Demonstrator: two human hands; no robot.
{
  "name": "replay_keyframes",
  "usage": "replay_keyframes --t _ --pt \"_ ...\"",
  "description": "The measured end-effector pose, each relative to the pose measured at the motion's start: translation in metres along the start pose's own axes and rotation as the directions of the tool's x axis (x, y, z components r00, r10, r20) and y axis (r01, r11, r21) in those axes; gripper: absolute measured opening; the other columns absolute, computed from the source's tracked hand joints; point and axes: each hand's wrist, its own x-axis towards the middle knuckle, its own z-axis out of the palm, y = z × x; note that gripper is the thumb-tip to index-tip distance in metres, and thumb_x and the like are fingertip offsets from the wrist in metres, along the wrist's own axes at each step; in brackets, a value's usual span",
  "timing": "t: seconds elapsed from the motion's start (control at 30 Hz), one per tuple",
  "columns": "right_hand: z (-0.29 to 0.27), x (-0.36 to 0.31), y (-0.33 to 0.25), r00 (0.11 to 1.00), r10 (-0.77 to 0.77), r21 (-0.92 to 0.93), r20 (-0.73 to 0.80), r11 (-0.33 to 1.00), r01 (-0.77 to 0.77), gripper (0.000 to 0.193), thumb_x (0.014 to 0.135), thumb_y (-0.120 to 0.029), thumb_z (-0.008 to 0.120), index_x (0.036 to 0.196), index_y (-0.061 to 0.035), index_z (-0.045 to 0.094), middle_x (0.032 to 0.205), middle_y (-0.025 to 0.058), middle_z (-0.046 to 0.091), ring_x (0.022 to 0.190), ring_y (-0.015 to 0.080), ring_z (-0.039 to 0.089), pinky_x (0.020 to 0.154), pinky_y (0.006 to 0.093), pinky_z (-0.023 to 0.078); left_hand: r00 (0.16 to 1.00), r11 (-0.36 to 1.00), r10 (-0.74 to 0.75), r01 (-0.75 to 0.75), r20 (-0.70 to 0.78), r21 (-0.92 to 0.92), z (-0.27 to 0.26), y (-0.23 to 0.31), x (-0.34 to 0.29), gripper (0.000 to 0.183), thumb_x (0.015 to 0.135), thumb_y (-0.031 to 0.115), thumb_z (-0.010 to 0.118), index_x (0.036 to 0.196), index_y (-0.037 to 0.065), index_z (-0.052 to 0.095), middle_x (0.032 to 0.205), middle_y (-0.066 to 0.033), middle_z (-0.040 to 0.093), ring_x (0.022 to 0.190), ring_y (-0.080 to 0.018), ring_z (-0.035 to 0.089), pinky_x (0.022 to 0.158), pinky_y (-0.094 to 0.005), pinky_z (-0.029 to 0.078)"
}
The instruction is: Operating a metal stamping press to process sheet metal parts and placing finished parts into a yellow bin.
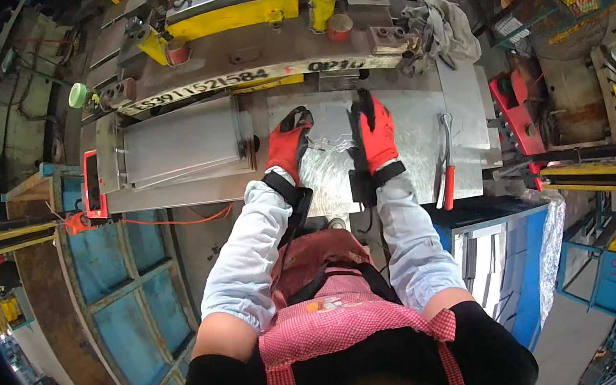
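My left hand (290, 144), in a red and black work glove, is closed at the left side of a thin, shiny metal part (328, 128). On its right side my right hand (376, 132), gloved the same way, is closed as well, with its fingers pointing away from me. The part's jagged near edge shows between my hands; its outline blends into the bright metal plate (331, 189) beneath. My fingertips are partly hidden by the gloves' dark palms.
A stack of flat metal sheets (183, 143) lies left. A red-handled tool (446, 165) rests at right. Beyond stands a heavy die (242, 5) with yellow blocks, and a grey rag (442, 28) hangs at its right. A blue box (516, 242) stands near right, a blue-panelled frame (110, 267) near left.
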Motion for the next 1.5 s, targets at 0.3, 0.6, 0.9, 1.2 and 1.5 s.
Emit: replay_keyframes --t 0.3,0.6,0.9,1.2,1.5 --pt "0.001 0.033 0.024 0.979 0.064 -0.271 0.195 0.963 -0.009 0.045 0.083 -0.034 0.050 0.119 -0.0079 0.049 0.111 0.0206 0.054 0.102 0.0381 0.049 0.089 0.0422 0.039 0.999 0.997 -0.016 0.014 -0.034 -0.079 0.006 0.007 -0.007 0.039 0.071 0.019 0.068 0.106 0.002 0.061 0.094 -0.0051 0.064 0.081 -0.0139 0.057 0.077 -0.0263 0.044" --pt "0.006 0.030 0.025 0.982 0.125 -0.085 0.142 0.990 -0.114 0.041 0.083 -0.029 0.053 0.117 -0.0055 0.050 0.112 0.0216 0.053 0.103 0.0376 0.051 0.089 0.0415 0.041 0.999 0.997 -0.037 0.035 -0.021 -0.066 0.003 0.002 0.000 0.039 0.071 0.019 0.068 0.107 0.005 0.061 0.094 -0.0029 0.064 0.081 -0.0119 0.056 0.077 -0.0254 0.043" --pt "-0.005 -0.003 -0.007 0.970 0.158 -0.035 0.185 0.987 -0.154 0.033 0.085 -0.029 0.052 0.108 -0.0058 0.057 0.104 0.0177 0.059 0.098 0.0344 0.055 0.085 0.0390 0.043 1.000 0.996 0.009 -0.007 0.024 -0.092 0.002 0.009 -0.006 0.039 0.074 0.020 0.067 0.106 0.001 0.060 0.095 -0.0036 0.064 0.080 -0.0114 0.055 0.074 -0.0250 0.044" --pt "0.007 -0.030 -0.033 0.960 0.114 -0.008 0.255 0.993 -0.116 0.032 0.081 -0.028 0.056 0.105 -0.0069 0.057 0.099 0.0160 0.060 0.092 0.0333 0.057 0.080 0.0392 0.045 0.993 0.993 0.110 -0.108 0.035 -0.055 -0.037 -0.032 -0.022 0.032 0.076 0.013 0.065 0.106 0.004 0.058 0.094 -0.0050 0.064 0.084 -0.0136 0.059 0.080 -0.0260 0.044" --pt "0.030 -0.076 -0.087 0.907 0.036 0.061 0.420 0.996 -0.068 0.034 0.078 -0.028 0.058 0.105 -0.0078 0.056 0.098 0.0158 0.060 0.091 0.0340 0.056 0.079 0.0403 0.044 0.990 1.000 0.015 -0.013 -0.138 0.016 -0.088 -0.034 -0.112 0.035 0.085 0.025 0.054 0.114 0.005 0.055 0.076 -0.0071 0.061 0.067 -0.0151 0.057 0.061 -0.0269 0.046"
